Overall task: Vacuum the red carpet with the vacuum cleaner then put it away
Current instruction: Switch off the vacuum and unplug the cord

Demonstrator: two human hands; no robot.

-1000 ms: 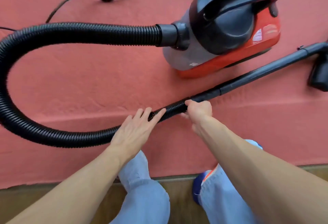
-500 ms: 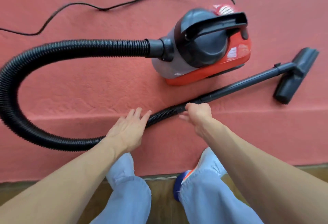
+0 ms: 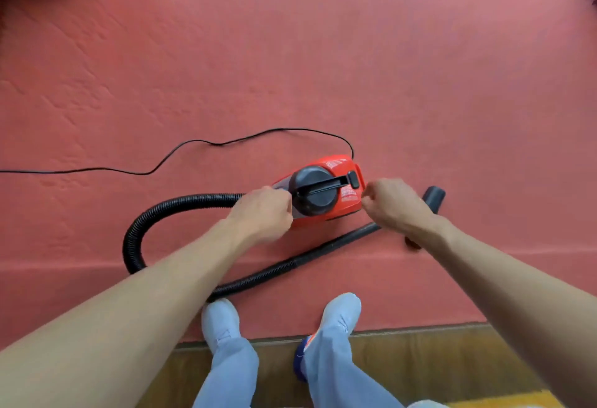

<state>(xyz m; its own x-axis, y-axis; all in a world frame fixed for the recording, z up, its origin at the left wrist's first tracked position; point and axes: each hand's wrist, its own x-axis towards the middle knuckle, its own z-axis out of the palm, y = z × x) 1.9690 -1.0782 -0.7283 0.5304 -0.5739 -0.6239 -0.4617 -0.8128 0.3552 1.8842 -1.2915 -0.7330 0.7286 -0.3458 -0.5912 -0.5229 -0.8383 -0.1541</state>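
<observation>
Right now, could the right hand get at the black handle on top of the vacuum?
Probably yes: the right hand hovers just beside the handle, nothing lies between them, and it looks empty.

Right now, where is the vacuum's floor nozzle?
In the head view, the floor nozzle lies on the red carpet right of centre, just right of the vacuum body, partly hidden behind the right hand and wrist.

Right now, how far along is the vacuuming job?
Nothing shows the red carpet cleaned. Left hand and right hand hover curled above the vacuum cleaner; hose and wand lie on it. Putting away remains: cord trails loose.
</observation>
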